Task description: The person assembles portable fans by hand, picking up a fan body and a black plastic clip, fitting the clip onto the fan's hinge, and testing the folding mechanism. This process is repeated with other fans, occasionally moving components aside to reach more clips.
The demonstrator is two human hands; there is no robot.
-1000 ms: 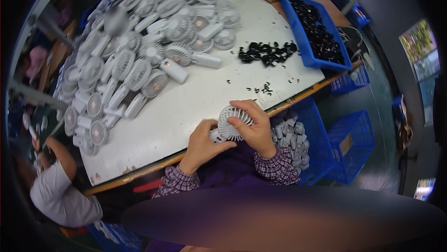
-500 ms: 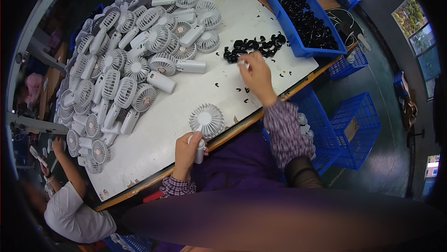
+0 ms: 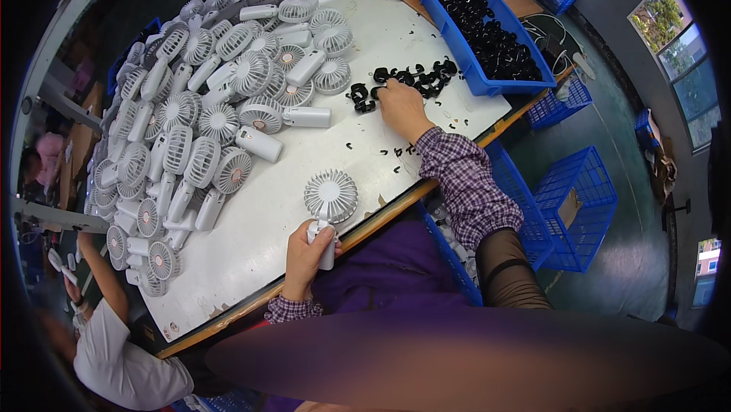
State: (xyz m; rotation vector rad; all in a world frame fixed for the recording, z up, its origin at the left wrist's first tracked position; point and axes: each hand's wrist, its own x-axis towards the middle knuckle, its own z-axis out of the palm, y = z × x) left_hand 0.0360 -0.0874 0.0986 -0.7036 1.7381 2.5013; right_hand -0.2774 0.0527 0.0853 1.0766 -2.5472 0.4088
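Gripping the handle of a white handheld fan [image 3: 331, 194], your left hand [image 3: 303, 255] sits at the near edge of the white table [image 3: 282, 183]. Your left thumb lies across the front of the handle and your fingers curl behind it, mostly hidden from the head view, so the handle is closed in between them. The fan's round head points away from you, over the tabletop, while the handle's lower end reaches over the wooden edge.

Your right hand [image 3: 405, 113] stretches forward, back of the hand up, its fingertips in among the loose black curved pieces [image 3: 432, 81] on the table. Those fingers are bent down and close together; you cannot tell from here whether they pinch a piece or only touch it. Just beyond that pile, to its right, stands a blue tray [image 3: 509, 87] filled with similar pieces. A large heap of white fans [image 3: 252, 72] covers the table's left side, apart from both your hands.
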